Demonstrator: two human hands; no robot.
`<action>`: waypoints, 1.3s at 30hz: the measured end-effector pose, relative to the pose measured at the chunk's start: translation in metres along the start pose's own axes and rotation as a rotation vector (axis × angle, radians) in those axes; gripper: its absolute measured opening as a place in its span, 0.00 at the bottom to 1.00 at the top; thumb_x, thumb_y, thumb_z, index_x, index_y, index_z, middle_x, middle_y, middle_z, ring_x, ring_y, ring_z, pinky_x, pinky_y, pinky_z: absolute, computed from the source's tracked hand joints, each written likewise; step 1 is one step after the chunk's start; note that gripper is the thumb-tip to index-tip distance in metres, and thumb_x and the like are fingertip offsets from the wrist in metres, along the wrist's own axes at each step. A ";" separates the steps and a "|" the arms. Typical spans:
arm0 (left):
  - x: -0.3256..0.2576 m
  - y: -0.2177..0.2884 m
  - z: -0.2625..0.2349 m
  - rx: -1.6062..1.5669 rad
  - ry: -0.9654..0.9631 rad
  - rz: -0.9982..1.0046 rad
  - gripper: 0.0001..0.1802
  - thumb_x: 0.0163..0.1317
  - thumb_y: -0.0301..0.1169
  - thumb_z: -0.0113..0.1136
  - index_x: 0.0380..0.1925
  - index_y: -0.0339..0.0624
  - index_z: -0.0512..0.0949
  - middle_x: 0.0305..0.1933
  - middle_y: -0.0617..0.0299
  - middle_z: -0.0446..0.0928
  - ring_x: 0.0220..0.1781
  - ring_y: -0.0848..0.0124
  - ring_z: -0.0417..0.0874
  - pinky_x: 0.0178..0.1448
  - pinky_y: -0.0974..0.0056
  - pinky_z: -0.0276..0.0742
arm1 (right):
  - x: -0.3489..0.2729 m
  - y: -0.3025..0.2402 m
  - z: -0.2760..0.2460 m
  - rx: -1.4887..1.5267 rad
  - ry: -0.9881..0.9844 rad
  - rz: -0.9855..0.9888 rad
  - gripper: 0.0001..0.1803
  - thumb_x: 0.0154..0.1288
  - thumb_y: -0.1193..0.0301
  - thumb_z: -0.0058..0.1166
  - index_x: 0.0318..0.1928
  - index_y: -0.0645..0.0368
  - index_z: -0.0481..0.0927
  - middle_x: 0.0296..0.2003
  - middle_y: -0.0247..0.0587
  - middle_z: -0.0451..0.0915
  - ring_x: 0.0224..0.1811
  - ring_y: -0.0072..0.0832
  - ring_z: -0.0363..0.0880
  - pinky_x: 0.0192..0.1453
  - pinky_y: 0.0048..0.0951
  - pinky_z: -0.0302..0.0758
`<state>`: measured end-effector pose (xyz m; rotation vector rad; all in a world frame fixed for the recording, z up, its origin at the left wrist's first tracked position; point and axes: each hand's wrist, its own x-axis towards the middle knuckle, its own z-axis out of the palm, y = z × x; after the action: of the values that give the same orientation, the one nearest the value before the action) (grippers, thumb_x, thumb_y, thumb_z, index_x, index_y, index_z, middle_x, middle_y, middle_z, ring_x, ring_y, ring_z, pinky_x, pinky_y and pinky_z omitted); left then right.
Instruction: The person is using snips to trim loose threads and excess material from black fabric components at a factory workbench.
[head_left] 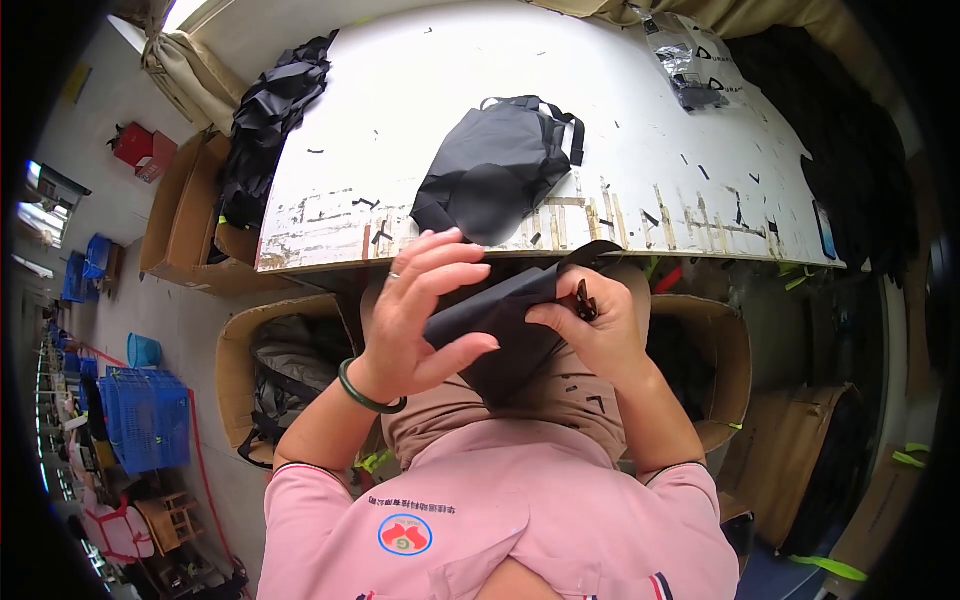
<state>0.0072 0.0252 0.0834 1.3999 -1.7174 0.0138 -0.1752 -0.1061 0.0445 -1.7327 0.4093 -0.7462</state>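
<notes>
A folded black fabric piece (505, 325) hangs over my lap, just below the table edge. My right hand (605, 325) is closed on its upper right corner, thumb pressed against the cloth. A small dark brown tool (585, 300) with a looped end, perhaps thread snips, also sits in that hand; most of it is hidden by the fingers. My left hand (425, 315) is open, fingers spread, at the left end of the fabric; whether it touches the cloth I cannot tell. A black fabric bag with straps (500, 150) lies on the table ahead.
Short black scraps are scattered over the white table (360, 110). A black fabric heap (275, 125) lies at its left end, dark cloth (850, 140) at its right. A clear plastic bag (695, 70) lies far right. Cardboard boxes (235, 350) flank my legs; blue baskets (145, 415) stand left.
</notes>
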 end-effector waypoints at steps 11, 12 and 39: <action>-0.001 -0.015 0.021 -0.284 -0.262 -0.246 0.10 0.48 0.29 0.73 0.28 0.42 0.79 0.25 0.61 0.78 0.27 0.63 0.77 0.41 0.63 0.74 | -0.016 0.002 0.000 -0.004 0.051 -0.009 0.11 0.52 0.76 0.69 0.27 0.60 0.75 0.21 0.26 0.67 0.20 0.13 0.57 0.22 0.21 0.56; -0.002 -0.016 0.021 -0.288 -0.260 -0.256 0.10 0.48 0.29 0.73 0.27 0.42 0.80 0.25 0.61 0.78 0.27 0.63 0.77 0.36 0.63 0.72 | -0.017 0.001 -0.002 -0.032 0.043 0.021 0.12 0.51 0.74 0.70 0.30 0.60 0.76 0.24 0.27 0.70 0.22 0.14 0.61 0.24 0.20 0.59; -0.017 -0.039 0.076 -1.360 -0.551 -0.757 0.14 0.57 0.27 0.64 0.44 0.37 0.77 0.46 0.63 0.78 0.47 0.75 0.78 0.52 0.70 0.74 | 0.014 -0.011 0.016 0.326 -0.422 -0.257 0.10 0.50 0.84 0.64 0.33 0.63 0.79 0.32 0.37 0.81 0.32 0.23 0.76 0.37 0.23 0.73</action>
<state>-0.0086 -0.0143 0.0075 0.8505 -0.9601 -1.7229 -0.1555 -0.0994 0.0564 -1.5908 -0.2168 -0.5674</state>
